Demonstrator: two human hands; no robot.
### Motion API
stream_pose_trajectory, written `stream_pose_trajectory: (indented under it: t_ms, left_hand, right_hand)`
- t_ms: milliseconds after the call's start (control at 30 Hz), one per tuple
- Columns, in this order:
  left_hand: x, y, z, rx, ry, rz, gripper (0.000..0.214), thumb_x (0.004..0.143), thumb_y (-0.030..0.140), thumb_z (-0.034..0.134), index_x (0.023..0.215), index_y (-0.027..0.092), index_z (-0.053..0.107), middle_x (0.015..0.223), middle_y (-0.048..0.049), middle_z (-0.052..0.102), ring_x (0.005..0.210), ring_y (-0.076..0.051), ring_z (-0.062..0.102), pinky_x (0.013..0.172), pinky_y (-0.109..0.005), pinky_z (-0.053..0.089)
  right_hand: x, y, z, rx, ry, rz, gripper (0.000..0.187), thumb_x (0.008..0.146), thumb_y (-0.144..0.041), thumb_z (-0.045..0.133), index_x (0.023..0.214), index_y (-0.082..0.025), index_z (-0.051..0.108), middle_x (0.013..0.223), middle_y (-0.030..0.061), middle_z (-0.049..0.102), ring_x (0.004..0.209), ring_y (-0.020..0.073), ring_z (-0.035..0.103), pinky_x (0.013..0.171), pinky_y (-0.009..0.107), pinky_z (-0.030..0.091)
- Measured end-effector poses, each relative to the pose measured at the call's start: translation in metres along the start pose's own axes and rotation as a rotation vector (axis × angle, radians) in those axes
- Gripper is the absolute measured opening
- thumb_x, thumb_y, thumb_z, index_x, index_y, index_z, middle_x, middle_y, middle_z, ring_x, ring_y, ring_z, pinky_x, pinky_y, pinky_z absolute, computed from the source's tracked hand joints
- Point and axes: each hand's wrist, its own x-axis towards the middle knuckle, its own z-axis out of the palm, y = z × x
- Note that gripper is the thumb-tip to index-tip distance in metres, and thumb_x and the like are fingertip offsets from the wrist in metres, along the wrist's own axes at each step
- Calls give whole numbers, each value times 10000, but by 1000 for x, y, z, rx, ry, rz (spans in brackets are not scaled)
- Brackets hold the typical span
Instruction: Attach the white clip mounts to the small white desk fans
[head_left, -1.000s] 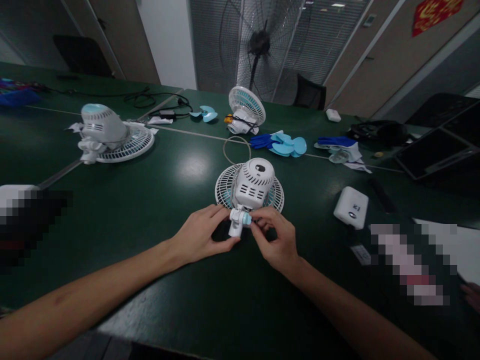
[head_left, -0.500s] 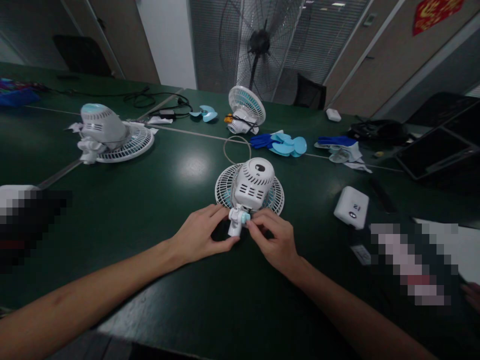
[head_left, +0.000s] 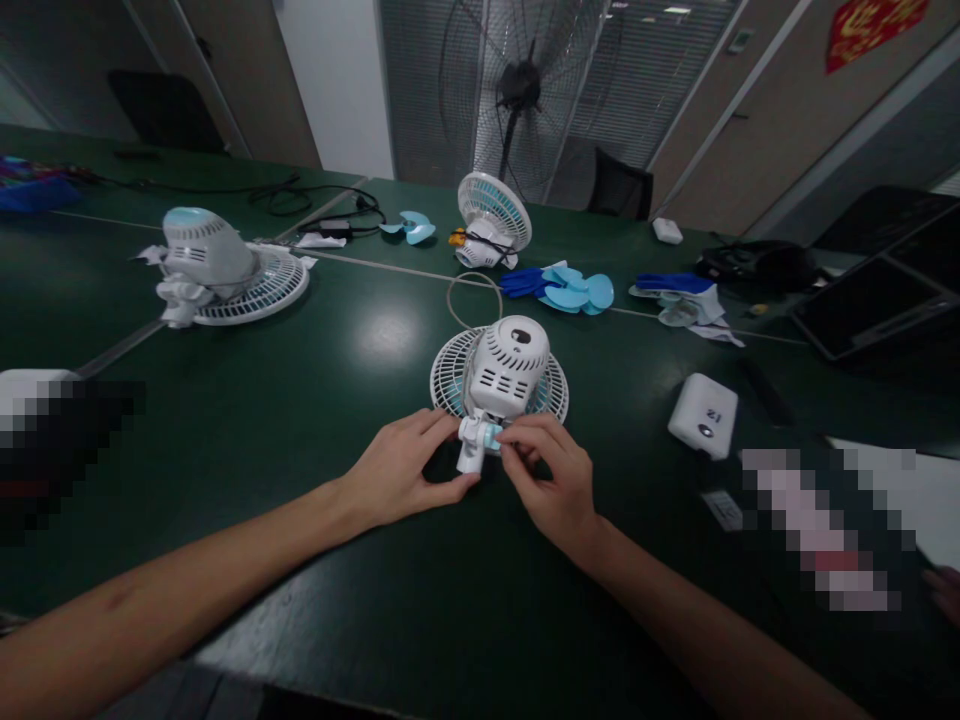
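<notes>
Table (head_left: 300,450): knob (head_left: 491,434) prob. btwn R fingertips (head_left: 507,441)

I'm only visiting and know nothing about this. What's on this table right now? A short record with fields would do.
Surface: dark green table
Main thing: small white fan, lying grille-down
Left hand: grips the fan's white bracket
Right hand: pinches the light blue knob on that bracket
Nearby: second fan at far left; third fan at the back; loose blue blades; white box
</notes>
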Motion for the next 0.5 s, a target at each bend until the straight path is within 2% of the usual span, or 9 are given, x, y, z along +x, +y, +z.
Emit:
stream_pose_trajectory:
  t_ms: [267, 367, 500]
  left_hand:
    - [-1, -1, 0, -4, -8, -10, 396, 928, 485, 661, 1184, 197, 570, 1080, -89, 683, 917, -255, 659, 775, -397, 569]
    - [-1, -1, 0, -7, -11, -8, 381, 924, 472, 665, 1175, 202, 571, 1080, -88, 682, 925, -256, 656, 780, -397, 569]
    - [-1, -1, 0, -13, -7, -1, 378, 924, 472, 662, 1175, 203, 576, 1084, -88, 684, 929, -255, 655, 787, -400, 570]
  right_hand:
    - [1, -2, -1, 14, 1, 55, 103, 955, -180, 677, 1033, -237, 713, 979, 29, 665, 678, 120, 622, 549, 261, 527]
    - [3, -1, -1, 1, -1, 56, 41, 967, -209, 673, 953, -227, 707, 930, 27, 663, 696, 136, 627, 568, 276, 535]
    - [3, 1, 1, -4, -4, 18, 102, 975, -223, 661, 880, -220, 701, 920, 32, 660, 702, 144, 640, 576, 286, 538]
